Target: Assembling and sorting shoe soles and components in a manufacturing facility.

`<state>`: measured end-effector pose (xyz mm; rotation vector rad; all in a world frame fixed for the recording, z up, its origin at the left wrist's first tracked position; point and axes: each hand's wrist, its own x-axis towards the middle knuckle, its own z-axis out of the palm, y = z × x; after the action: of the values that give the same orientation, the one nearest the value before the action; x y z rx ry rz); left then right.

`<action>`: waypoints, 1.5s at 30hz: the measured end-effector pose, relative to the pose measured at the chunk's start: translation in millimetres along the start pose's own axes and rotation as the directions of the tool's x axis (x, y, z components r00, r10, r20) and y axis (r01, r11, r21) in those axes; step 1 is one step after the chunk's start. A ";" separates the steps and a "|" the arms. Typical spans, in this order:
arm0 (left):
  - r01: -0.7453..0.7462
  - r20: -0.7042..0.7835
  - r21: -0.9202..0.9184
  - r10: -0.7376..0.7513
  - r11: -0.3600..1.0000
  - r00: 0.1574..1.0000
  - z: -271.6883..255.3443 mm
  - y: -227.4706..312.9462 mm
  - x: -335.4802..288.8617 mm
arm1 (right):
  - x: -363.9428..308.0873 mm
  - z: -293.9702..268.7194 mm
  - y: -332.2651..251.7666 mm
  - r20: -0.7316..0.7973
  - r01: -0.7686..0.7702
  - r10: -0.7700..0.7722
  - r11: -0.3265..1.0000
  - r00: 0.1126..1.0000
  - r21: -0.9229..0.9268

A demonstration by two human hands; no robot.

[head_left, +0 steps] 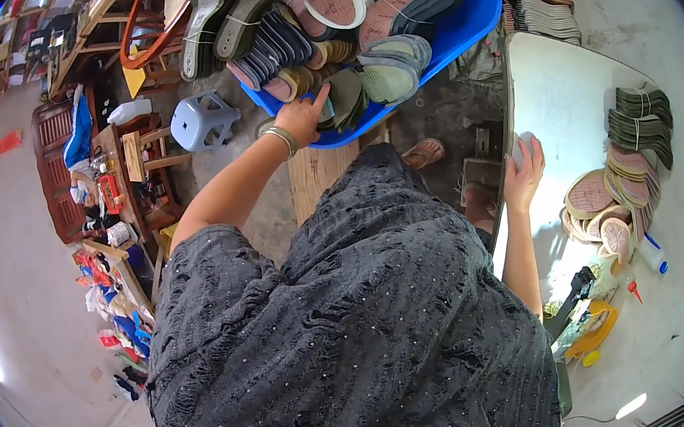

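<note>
- The left hand [299, 121], banded at the wrist by a bracelet [282, 141], is placed at the near rim of a blue basin [485, 15].
- A bundle of olive soles [348, 96] inside the basin, at its near side, is touched by the left fingers; whether they are closed on it cannot be told.
- Pale green soles [391, 73] are stacked just right of that bundle, and dark blue soles [280, 43] are lined up behind it.
- The right hand [525, 176] is rested at the edge of a white table [556, 80], its fingers extended and apart, with nothing seen gripped.
- Farther right on the table, a tied dark green stack [641, 125] and pinkish soles [589, 193] are laid out.
- A light blue stool [203, 122] is set left of the basin.
</note>
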<state>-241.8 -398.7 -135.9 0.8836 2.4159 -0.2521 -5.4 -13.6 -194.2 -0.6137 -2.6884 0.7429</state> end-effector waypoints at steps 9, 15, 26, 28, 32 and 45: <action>0.160 0.328 -0.070 -0.129 0.985 0.936 -17.2 -18.1 8.6 | -2.4 -0.9 4.7 0.017 -0.026 0.026 0.999 1.000 0.024; 0.186 0.434 -0.167 -0.098 0.968 0.895 -37.5 -31.5 2.5 | -2.4 -4.4 7.1 0.013 0.036 -0.037 0.999 0.999 0.037; 0.198 0.293 -0.523 -0.043 0.829 0.955 -2.8 -68.3 2.8 | -6.1 -4.0 10.4 0.008 0.041 -0.041 0.999 0.999 0.027; 0.226 0.240 -0.423 -0.131 0.878 0.962 0.6 -54.8 6.8 | -5.4 -4.0 10.8 0.016 0.028 -0.029 0.999 0.999 0.026; 0.293 0.266 -0.657 -0.151 0.695 0.952 6.0 -57.2 11.4 | -8.7 -2.3 6.6 0.002 0.045 -0.045 0.998 0.999 0.034; 0.804 0.797 -0.595 0.115 -0.019 0.593 11.6 -71.7 4.1 | -12.1 -6.7 4.4 0.007 0.032 -0.032 0.999 0.999 0.043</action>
<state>-285.4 -455.5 -148.7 -0.6060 1.3592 0.7624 9.0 -13.0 -192.9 -0.5573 -2.6751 0.7931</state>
